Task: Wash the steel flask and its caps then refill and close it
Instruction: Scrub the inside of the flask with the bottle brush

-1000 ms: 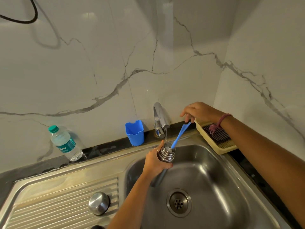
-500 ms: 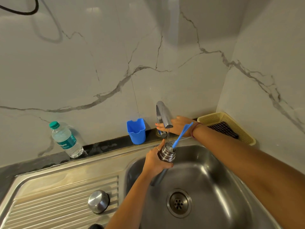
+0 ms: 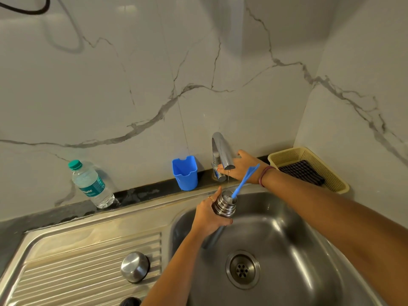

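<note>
Scanning from the left of the stainless steel sink basin (image 3: 298, 250), we found a clear plastic water bottle with a green cap (image 3: 91, 184) leaning against the marble wall, and nearer us a round steel cap (image 3: 135, 266) lying dome-up on the ribbed drainboard (image 3: 72, 274). A blue plastic cup (image 3: 185, 174) stood on the dark ledge behind the basin. Over the basin's back edge, our left hand (image 3: 209, 217) gripped the ribbed steel flask (image 3: 225, 205) round its neck, holding it mouth-up under the chrome tap (image 3: 221, 151). A blue plastic brush handle (image 3: 244, 183) stuck out of the flask's mouth. Our right hand (image 3: 240, 168) lay behind the spout, fingers straight. Right of the basin sat a yellow plastic basket (image 3: 309, 160) holding dark cloth.
</note>
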The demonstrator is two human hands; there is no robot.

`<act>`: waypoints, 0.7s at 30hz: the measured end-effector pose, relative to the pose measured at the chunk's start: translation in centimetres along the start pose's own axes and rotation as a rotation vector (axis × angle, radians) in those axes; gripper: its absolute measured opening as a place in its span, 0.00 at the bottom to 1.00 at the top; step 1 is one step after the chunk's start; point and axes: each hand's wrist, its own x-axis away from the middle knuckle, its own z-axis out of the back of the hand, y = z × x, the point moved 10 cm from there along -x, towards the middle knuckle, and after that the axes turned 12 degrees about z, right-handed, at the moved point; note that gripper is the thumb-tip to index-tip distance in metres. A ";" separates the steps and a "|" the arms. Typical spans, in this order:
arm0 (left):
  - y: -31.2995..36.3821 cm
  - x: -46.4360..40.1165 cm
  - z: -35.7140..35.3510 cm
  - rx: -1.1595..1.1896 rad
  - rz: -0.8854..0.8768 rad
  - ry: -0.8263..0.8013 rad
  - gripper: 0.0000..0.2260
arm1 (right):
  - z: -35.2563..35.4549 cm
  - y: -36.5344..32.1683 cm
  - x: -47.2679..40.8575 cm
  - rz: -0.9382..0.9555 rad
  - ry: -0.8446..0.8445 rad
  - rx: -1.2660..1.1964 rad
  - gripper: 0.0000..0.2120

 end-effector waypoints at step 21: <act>0.6 4.7 -1.5 -0.029 -0.059 -0.054 0.46 | -9.3 -0.8 11.3 -0.025 0.325 -0.694 0.42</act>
